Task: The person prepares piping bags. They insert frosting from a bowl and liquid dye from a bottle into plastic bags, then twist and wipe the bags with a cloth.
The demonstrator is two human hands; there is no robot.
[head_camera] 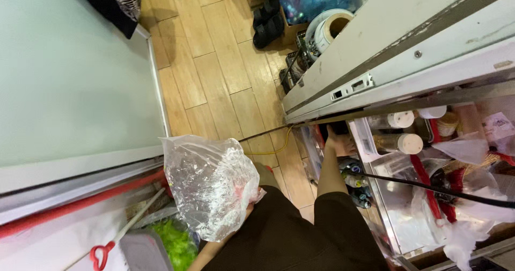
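From the head camera, the left hand (248, 209) is closed on a clear crumpled plastic bag (210, 184), bunched at the bag's lower right edge so it hangs free above the green leaves (174, 242) beneath the grip. The right hand (337, 141) reaches forward on a straight arm and grips the fridge door (397, 51) at its bottom edge, fingers hidden behind it, apparently holding it open; bottles (399, 142) sit just beyond.

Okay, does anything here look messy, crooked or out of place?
Mostly clutter. A black cable stretches across the open fridge door shelves, in front of the bottles. Crumpled plastic bags spill from the lower compartment. The left hand holds a crinkled clear bag. Nothing looks spilled.
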